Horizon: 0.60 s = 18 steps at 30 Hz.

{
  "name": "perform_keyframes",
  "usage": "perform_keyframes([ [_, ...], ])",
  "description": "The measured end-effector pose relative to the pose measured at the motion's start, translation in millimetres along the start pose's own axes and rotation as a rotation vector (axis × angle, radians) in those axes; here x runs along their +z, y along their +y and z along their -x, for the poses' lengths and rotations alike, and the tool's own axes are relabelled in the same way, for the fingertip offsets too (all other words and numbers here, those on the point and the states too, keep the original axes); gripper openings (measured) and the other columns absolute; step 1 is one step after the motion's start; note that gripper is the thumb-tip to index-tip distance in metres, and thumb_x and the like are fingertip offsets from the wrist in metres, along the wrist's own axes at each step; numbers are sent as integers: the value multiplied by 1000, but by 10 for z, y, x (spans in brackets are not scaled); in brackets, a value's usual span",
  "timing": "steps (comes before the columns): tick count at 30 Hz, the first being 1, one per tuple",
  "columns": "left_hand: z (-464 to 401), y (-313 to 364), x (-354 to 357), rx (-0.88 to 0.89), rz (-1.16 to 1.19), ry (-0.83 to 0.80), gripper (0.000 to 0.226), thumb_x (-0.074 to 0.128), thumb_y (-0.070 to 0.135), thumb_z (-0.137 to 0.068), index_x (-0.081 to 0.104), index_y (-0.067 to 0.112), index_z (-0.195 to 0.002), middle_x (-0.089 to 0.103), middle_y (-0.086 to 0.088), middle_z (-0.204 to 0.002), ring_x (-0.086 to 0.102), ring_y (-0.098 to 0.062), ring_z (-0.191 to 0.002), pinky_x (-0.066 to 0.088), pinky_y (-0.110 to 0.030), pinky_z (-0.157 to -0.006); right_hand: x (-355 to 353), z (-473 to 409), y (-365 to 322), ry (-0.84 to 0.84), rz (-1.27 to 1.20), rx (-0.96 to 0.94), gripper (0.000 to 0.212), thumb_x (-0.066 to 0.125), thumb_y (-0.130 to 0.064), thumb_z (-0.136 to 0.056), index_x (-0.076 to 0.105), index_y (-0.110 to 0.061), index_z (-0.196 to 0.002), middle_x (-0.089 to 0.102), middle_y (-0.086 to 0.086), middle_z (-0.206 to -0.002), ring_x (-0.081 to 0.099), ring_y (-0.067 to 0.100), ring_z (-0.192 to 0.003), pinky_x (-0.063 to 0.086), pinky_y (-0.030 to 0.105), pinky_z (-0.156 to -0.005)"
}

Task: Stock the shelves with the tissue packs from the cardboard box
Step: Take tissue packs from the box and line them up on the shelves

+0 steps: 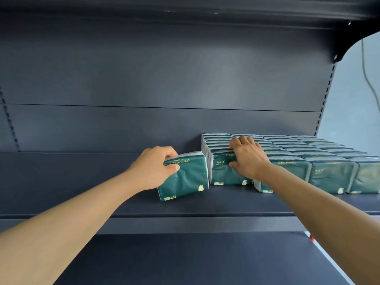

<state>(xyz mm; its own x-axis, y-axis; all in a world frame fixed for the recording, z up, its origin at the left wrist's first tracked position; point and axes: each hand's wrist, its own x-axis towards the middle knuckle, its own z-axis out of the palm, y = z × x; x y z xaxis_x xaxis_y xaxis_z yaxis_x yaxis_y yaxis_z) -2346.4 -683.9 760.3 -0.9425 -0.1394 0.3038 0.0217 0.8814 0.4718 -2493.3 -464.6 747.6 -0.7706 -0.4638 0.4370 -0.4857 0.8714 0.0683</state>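
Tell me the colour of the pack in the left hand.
Dark green tissue pack with gold lettering, seen in the head view.

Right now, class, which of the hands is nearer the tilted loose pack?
Left. The left hand grips the tilted pack; the right hand rests on the stocked row beside it.

Dark slate-blue right across the shelf (205,204), and the back panel (154,79) runs the same matte blue-grey, a shade paler where light catches it. The tissue pack (185,177) is deep teal-green, pale gold lettering near its top, a small cream leaf-like mark low on the face, a pale label strip at the bottom edge, whitish-blue along the top. The rows of packs (298,157) match it: teal fronts, pale tops striping front to back. The slotted upright (327,89) shows black dashes, and the wall (353,99) beyond is pale grey-blue.
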Motion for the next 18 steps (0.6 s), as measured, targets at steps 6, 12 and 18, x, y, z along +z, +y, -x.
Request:
perform_keyframes([
  [6,-56,151,74,27,10,-11,10,58,24,-91,63,25,-99,68,6,-89,62,-18,-87,52,-41,-81,-186,41,112,-5,-164,51,62,65,-30,-83,35,-11,-134,40,13,-132,34,31,-125,33,42,-103],
  [12,-251,494,338,107,3,-33,8,58,26,-91,61,28,-98,61,12,-88,58,-16,-86,51,-42,-84,-534,139,472,76,-305,117,57,56,-17,-87,34,-10,-139,41,13,-138,31,32,-129,32,42,-106],
  [18,-497,781,789,170,-91,71,25,57,31,-92,57,25,-117,44,6,-115,43,-15,-110,43,-35,-83,-545,325,688,78,-311,124,54,53,-17,-91,31,-10,-140,39,14,-139,31,32,-130,30,38,-105],
])
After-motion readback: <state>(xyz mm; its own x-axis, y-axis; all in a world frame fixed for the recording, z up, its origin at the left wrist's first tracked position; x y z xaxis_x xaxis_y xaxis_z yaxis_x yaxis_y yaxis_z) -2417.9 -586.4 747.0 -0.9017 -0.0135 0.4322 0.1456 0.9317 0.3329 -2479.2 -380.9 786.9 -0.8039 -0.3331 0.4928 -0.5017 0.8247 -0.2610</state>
